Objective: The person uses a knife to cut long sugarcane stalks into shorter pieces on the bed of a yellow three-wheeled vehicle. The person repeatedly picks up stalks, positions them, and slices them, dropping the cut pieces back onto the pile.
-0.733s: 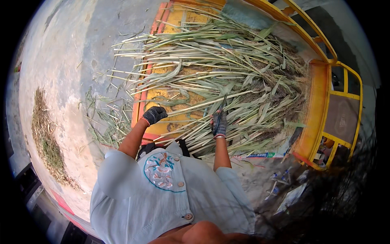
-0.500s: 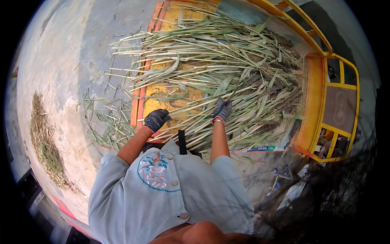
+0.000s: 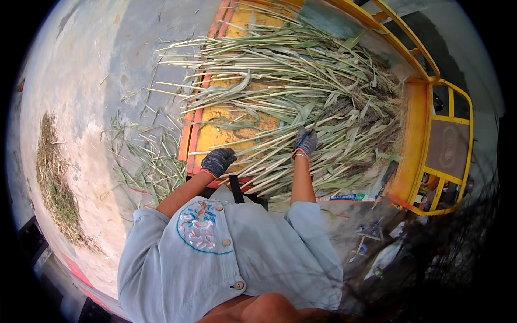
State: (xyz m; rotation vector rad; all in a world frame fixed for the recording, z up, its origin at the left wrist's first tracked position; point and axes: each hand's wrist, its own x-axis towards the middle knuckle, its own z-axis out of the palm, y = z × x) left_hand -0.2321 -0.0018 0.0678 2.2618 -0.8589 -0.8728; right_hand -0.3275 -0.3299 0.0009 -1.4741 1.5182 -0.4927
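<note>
L hand (image 3: 219,161), off ctr twd 9 o'clock: palm side hid., grip can't be told. R hand (image 3: 305,142), off ctr twd 2: ditto. Yellow bed (image 3: 218,140) part covered by stalks (image 3: 301,54), cut off by top edge at 12. Clutter (image 3: 383,260) at 4 blurred, part veiled by dark strands (image 3: 452,258). Sm. items (image 3: 431,185) in cage (image 3: 448,148), 3–4, can't be ID'd.

Nothing legible anywhere. On the white, blue and green strip (image 3: 347,197) just below the stalks (image 3: 318,75), only print-like marks, too small to read; on the brown panel (image 3: 447,151) within the yellow frame (image 3: 470,145), just a faint oval, likewise unreadable.
</note>
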